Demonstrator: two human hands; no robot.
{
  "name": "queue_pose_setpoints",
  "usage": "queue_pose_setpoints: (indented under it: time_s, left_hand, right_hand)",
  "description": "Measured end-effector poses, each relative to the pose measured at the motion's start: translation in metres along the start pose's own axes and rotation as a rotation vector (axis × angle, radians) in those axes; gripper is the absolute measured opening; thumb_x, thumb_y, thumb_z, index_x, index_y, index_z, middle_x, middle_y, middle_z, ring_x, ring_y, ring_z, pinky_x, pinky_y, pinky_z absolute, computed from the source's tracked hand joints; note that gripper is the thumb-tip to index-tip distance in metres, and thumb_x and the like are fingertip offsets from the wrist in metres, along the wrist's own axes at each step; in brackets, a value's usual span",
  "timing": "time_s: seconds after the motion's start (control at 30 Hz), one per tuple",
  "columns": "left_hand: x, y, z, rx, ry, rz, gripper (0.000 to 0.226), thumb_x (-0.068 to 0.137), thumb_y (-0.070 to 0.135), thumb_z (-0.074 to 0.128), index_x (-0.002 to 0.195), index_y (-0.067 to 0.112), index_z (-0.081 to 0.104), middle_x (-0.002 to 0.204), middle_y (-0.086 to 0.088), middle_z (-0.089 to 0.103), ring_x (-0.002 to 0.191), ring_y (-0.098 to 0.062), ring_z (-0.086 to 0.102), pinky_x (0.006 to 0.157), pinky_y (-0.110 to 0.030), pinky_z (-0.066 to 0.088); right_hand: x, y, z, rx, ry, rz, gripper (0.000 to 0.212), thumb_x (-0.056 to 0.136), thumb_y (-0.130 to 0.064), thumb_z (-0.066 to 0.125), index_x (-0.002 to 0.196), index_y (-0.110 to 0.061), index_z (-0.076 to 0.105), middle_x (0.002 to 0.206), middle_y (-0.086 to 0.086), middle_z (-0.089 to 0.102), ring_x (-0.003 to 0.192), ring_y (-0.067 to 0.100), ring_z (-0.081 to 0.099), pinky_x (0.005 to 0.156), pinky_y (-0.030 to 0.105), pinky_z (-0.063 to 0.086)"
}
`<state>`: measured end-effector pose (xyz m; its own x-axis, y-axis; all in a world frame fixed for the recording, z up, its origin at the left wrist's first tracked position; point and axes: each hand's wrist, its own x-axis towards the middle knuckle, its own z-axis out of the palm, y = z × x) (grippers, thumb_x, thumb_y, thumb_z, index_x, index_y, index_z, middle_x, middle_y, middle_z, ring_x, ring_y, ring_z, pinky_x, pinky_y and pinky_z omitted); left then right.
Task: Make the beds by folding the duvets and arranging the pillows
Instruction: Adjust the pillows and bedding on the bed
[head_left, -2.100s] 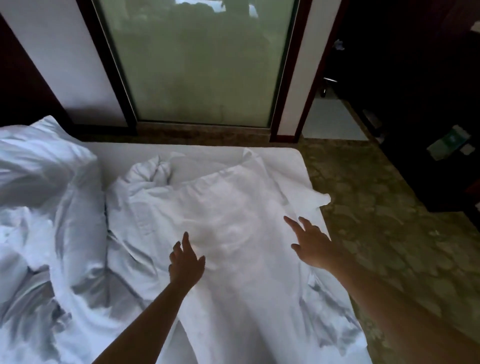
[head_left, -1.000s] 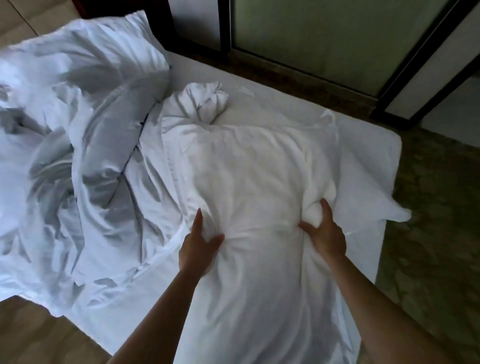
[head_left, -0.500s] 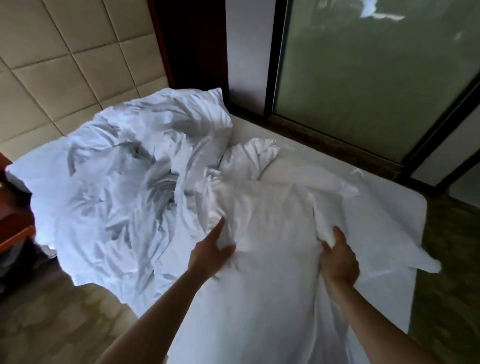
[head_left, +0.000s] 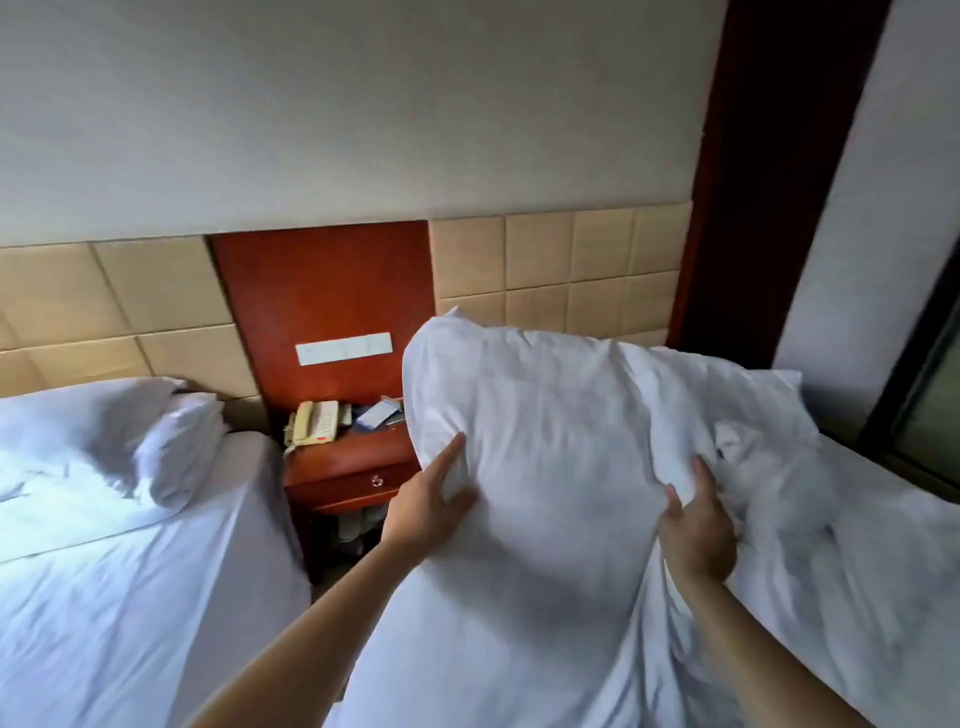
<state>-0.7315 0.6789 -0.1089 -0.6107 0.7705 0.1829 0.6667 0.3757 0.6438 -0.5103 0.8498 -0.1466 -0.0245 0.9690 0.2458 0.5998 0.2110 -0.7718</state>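
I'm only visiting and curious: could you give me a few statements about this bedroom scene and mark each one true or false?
1. The left hand and the right hand both hold the white pillow. True.
2. A second pillow lies at the head of the left bed. True.
3. The telephone sits on the left bed. False: it sits on the wooden nightstand between the two beds.
4. The nightstand's drawer hangs open. False: it is pushed shut.
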Motion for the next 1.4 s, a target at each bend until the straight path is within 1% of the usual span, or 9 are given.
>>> queue_pose_setpoints:
  time_s: [0.23,0.37,0.5,0.67,0.83,1.0,1.2,1.3,1.4]
  left_hand:
    - [-0.047,-0.169,-0.131,0.114,0.167,-0.291,0.067,0.089,0.037,0.055,0.145,0.045,0.021,0.140,-0.004,0.050,0.126,-0.027,0.048,0.099,-0.031,0.040]
    - [-0.076,-0.244,-0.164,0.101,0.237,-0.472,0.067,0.090,0.039,0.054,0.146,0.046,0.018,0.144,-0.001,0.045,0.129,-0.024,0.045,0.100,-0.030,0.039]
    - [-0.084,-0.306,-0.188,0.104,0.315,-0.610,0.067,0.090,0.038,0.053,0.147,0.043,0.018,0.143,-0.001,0.046,0.129,-0.025,0.045,0.097,-0.029,0.039]
    - [-0.039,-0.384,-0.224,0.131,0.364,-0.689,0.065,0.089,0.039,0.053,0.145,0.044,0.020,0.142,0.002,0.047,0.127,-0.022,0.047,0.095,-0.028,0.040]
    - [0.047,-0.445,-0.283,0.146,0.464,-0.714,0.065,0.090,0.039,0.053,0.145,0.044,0.020,0.144,0.005,0.044,0.128,-0.020,0.047,0.096,-0.027,0.039]
    - [0.110,-0.493,-0.333,0.159,0.624,-0.747,0.062,0.090,0.041,0.053,0.143,0.045,0.023,0.142,0.012,0.046,0.126,-0.017,0.049,0.094,-0.027,0.040]
    - [0.160,-0.568,-0.389,0.283,0.722,-0.771,0.065,0.079,0.070,0.026,0.140,0.048,0.024,0.121,0.008,0.061,0.107,-0.017,0.060,0.082,-0.027,0.045]
    - [0.198,-0.613,-0.430,0.294,0.787,-0.772,0.045,0.092,0.056,0.039,0.135,0.049,0.026,0.115,0.008,0.064,0.103,-0.017,0.061,0.079,-0.026,0.044]
    - [0.235,-0.647,-0.470,0.258,0.861,-0.748,0.042,0.094,0.048,0.043,0.124,0.048,0.013,0.108,0.007,0.066,0.098,-0.019,0.062,0.074,-0.027,0.042]
  right_hand:
    - [-0.084,-0.143,0.146,-0.037,-0.377,-0.263,0.047,0.097,-0.021,0.046,0.143,-0.026,0.037,0.110,0.025,0.063,0.095,0.042,0.060,0.067,0.036,0.038]
    - [-0.123,-0.204,0.218,-0.080,-0.569,-0.401,0.045,0.099,-0.017,0.041,0.143,-0.026,0.037,0.121,0.024,0.058,0.104,0.042,0.056,0.073,0.037,0.036]
    - [-0.145,-0.257,0.301,-0.021,-0.722,-0.495,0.042,0.099,-0.017,0.040,0.139,-0.027,0.043,0.136,0.016,0.050,0.118,0.040,0.049,0.092,0.041,0.041]
    - [-0.147,-0.326,0.407,-0.007,-0.842,-0.572,0.043,0.098,-0.015,0.041,0.138,-0.029,0.046,0.136,0.010,0.053,0.117,0.035,0.054,0.089,0.035,0.043]
    - [-0.123,-0.424,0.510,0.089,-0.890,-0.666,0.042,0.097,-0.008,0.044,0.137,-0.020,0.048,0.140,0.013,0.049,0.119,0.036,0.052,0.085,0.031,0.040]
    - [-0.109,-0.532,0.601,0.084,-0.852,-0.849,0.048,0.096,-0.008,0.045,0.139,-0.028,0.045,0.134,0.015,0.054,0.115,0.036,0.055,0.082,0.034,0.044]
    - [-0.121,-0.659,0.707,0.039,-0.799,-1.141,0.052,0.094,-0.013,0.047,0.142,-0.032,0.039,0.122,0.017,0.060,0.100,0.038,0.061,0.075,0.039,0.047]
    - [-0.127,-0.717,0.758,0.018,-0.709,-1.202,0.055,0.093,-0.013,0.047,0.143,-0.034,0.036,0.121,0.018,0.060,0.097,0.039,0.061,0.076,0.040,0.048]
    - [-0.129,-0.775,0.801,0.049,-0.703,-1.221,0.058,0.091,-0.008,0.046,0.142,-0.033,0.038,0.119,0.021,0.061,0.098,0.041,0.060,0.076,0.041,0.047]
